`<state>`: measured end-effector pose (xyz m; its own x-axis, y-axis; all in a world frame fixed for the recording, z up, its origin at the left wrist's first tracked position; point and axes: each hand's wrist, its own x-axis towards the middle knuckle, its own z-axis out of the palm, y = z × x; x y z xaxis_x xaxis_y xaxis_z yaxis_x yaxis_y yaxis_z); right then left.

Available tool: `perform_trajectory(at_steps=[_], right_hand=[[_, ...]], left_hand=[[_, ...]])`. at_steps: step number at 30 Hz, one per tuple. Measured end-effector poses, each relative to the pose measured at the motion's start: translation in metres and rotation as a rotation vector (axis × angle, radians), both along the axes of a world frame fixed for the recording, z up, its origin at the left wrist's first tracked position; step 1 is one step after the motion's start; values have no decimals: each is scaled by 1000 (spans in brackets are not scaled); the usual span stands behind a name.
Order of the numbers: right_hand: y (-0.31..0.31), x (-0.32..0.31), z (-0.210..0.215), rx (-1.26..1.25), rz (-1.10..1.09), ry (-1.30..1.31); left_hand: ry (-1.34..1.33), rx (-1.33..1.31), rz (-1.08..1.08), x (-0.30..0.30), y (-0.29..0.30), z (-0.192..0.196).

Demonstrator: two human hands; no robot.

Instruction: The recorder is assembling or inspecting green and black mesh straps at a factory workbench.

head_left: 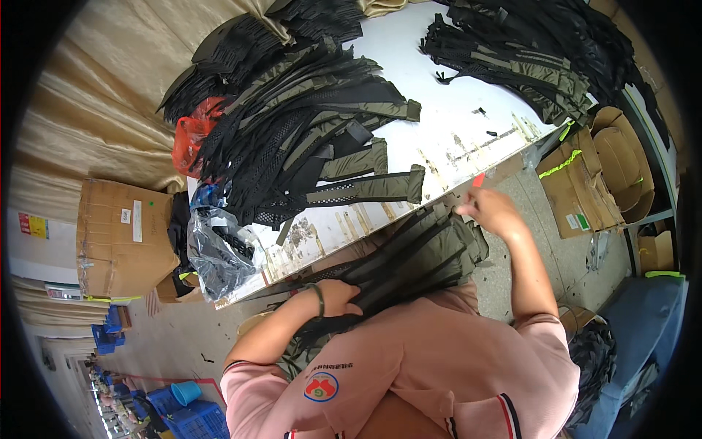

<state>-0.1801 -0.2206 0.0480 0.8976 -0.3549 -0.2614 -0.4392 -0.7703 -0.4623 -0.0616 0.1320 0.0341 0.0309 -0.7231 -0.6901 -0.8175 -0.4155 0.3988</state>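
A bundle of black and olive fabric straps point(431, 249) lies across my lap, below the table's near edge. My left hand point(338, 298), with a dark band at its wrist, is closed on the black mesh part at the left. Over the bundle's right end, my right hand point(488, 211) has thumb and fingers pinched together at the end of a strap. A small red piece point(479, 179) sticks up just beyond those fingers; whether it is held I cannot tell. On the table, a spread pile of similar straps point(322, 139) has its olive ends toward the right.
The white table point(395, 58) has a worn, tape-marked near edge. More straps point(526, 58) are heaped at far right. A red plastic bag point(191, 139) and a clear bag point(223, 252) sit left. Cardboard boxes point(121, 238) stand left and right; a blue cloth point(636, 336) is at my right.
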Motion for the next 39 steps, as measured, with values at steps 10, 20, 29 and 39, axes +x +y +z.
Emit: perform_trajectory(at_steps=[10, 20, 29, 39], right_hand=[[22, 104, -68, -10, -49, -28], [60, 39, -9, 114, 46, -661], [77, 47, -14, -287, -75, -932], [59, 66, -5, -264, 229, -959]], left_hand=[[-55, -414, 397, 41, -71, 10], [81, -1050, 397, 76, -146, -19], [446, -993, 866, 40, -161, 3], [246, -1047, 824, 34, -139, 6]])
